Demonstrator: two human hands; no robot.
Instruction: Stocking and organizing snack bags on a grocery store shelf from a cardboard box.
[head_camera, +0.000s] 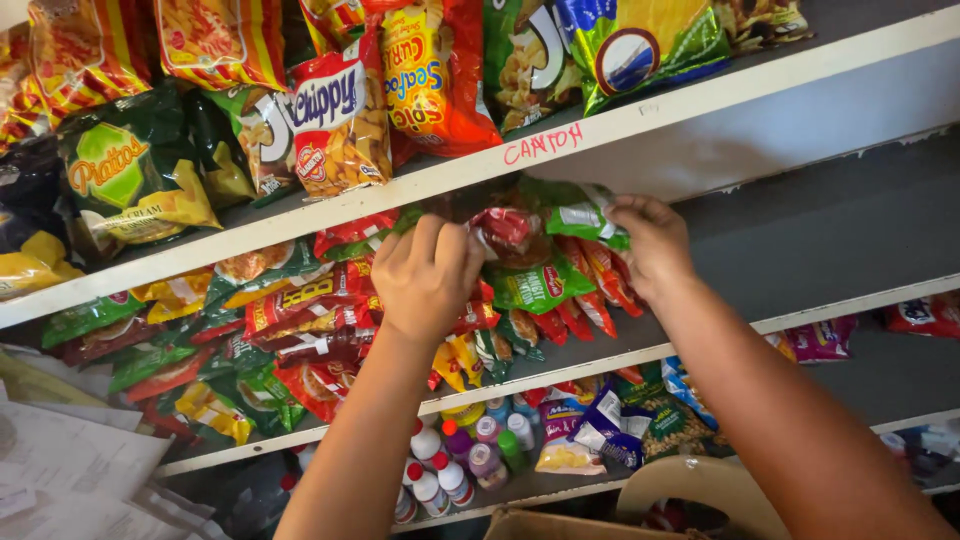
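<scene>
Both my hands reach into the middle shelf (820, 305) of a snack rack. My left hand (428, 275) is closed around small red snack packets (505, 232) in the pile. My right hand (652, 245) grips a green and white packet (580, 212) at the top of the same stack of small red and green packets (545, 285). The fingertips of both hands are partly hidden among the packets.
The top shelf (700, 100) carries large chip bags in red, green and yellow. More small packets (260, 330) fill the middle shelf's left side. Below stand small bottles (470, 455) and bagged nuts (600, 425). Papers (70, 460) lie at lower left, a beige chair back (700, 490) at the bottom.
</scene>
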